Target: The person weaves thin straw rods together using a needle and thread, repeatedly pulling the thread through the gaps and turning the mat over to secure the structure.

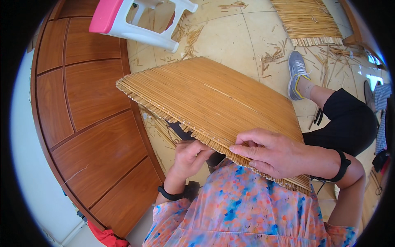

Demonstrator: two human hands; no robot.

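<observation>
Across my lap lies a mat of thin straw-coloured stalks [214, 94], set side by side, with a rough stitched edge towards me. White thread stitches run along that edge, and a pale slit shows in its middle. My right hand [273, 154] rests on the near edge, thumb and fingers closed on it from above. Just left of it, my left hand [189, 158] is closed at the rim, fingers curled by the underside. Its fingertips are partly hidden, so what they pinch cannot be made out.
Left of me stands a brown wooden panelled door or cabinet [94, 94]. A white and pink plastic stool [154, 29] is ahead on the tiles. Loose stalk pieces [273, 55] litter the floor near my shoe [297, 74]. Another stalk mat [306, 20] lies at the far right.
</observation>
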